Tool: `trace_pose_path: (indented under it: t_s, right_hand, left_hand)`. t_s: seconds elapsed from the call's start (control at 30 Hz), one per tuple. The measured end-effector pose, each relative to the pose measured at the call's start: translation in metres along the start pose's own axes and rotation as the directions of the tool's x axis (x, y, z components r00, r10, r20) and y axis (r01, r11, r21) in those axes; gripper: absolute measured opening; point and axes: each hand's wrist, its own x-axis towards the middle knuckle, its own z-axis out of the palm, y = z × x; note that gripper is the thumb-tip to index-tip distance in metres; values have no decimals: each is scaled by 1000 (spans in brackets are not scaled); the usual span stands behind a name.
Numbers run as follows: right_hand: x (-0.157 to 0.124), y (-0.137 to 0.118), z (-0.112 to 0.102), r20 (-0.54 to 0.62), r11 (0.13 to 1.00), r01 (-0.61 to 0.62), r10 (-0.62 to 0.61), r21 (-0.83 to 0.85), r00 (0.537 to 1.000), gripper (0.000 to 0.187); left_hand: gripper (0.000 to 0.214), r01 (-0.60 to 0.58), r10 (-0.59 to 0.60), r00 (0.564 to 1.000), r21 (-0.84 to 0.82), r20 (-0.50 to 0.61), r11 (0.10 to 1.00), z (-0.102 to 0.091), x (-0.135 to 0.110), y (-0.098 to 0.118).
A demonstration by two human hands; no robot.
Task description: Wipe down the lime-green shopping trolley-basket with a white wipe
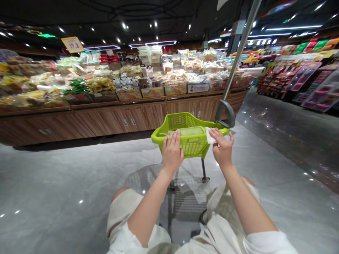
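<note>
Work in progress: the right hand's (224,145) slightly parted fingers press a white tissue (209,136) on the green basket's (195,151) near rim (194,136); the left hand's (172,151) fingers lie together there, grip uncertain; finished and remaining portions cannot be told.

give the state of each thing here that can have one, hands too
green basket: upright
white cloth: partly under the right hand, at the basket's rim
left hand: fingers extended, resting on the rim
right hand: fingers bent on the cloth
cupboard doors: shut
ceiling lights: lit
snack packs: heaped
</note>
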Motion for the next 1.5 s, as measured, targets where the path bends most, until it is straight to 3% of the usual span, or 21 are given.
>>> trace_pose_path:
  t_s: [0.13,0.2,0.33,0.47,0.53,0.6,0.67,0.73,0.8,0.87,1.0,1.1,1.17,1.23,1.33,1.43,1.5]
  right_hand:
    - [1,5,1,-5,1000,0,0,31,1000,64]
    - [5,6,0,-7,998,-56,56,42,998,62]
    - [17,-27,4,-20,978,-210,210,-1,977,57]
    - [18,-83,13,131,1000,-19,17,11,991,57]
    - [14,-91,13,185,994,106,-109,26,977,61]
    - [9,-75,8,194,982,188,-186,6,963,65]
    - [4,-43,2,142,980,192,-184,-44,973,68]
    - [0,-12,0,17,991,96,-95,-91,995,68]
    - [-4,1,3,-102,995,-29,18,-100,995,67]
    - [-8,-10,12,-135,994,-75,63,-79,989,66]
    - [-21,-59,29,38,989,147,-146,-26,989,65]
    - [-26,-55,29,94,969,241,-236,-48,967,64]
    - [-27,-29,26,37,978,186,-183,-96,982,64]
    - [-26,-5,25,-97,991,46,-59,-123,994,65]
    - [-25,-3,30,-244,992,-95,72,-84,967,64]
    - [-27,-36,38,-126,996,80,-83,-25,989,64]
    - [-29,-52,39,-21,974,227,-227,0,974,63]
  left_hand:
    - [76,28,-28,1000,-10,-12,1000,6,-2,1]
    - [75,33,-33,999,-6,-15,999,7,-3,5]
    - [77,51,-51,999,-2,-16,999,11,-3,22]
    - [71,30,-29,999,11,-41,1000,21,-5,31]
    - [68,4,-3,998,20,-56,1000,24,-7,30]
    - [72,-3,4,999,26,-37,1000,23,-7,27]
    - [78,-5,5,1000,31,-3,1000,21,-7,24]
    - [82,-19,19,1000,33,17,999,18,-7,22]
    - [84,-51,50,998,31,31,998,17,-7,21]
    - [84,-72,71,997,29,38,997,19,-7,20]
    - [84,-80,79,996,40,38,996,24,-9,17]
    - [82,-112,109,993,60,48,992,24,-10,13]
    - [80,-129,125,990,72,59,989,23,-9,11]
    - [78,-129,123,990,84,71,988,21,-9,12]
    - [77,-115,107,991,93,85,989,21,-8,15]
    - [78,-100,92,992,95,86,990,22,-8,17]
    - [79,-101,93,992,94,87,990,22,-9,17]
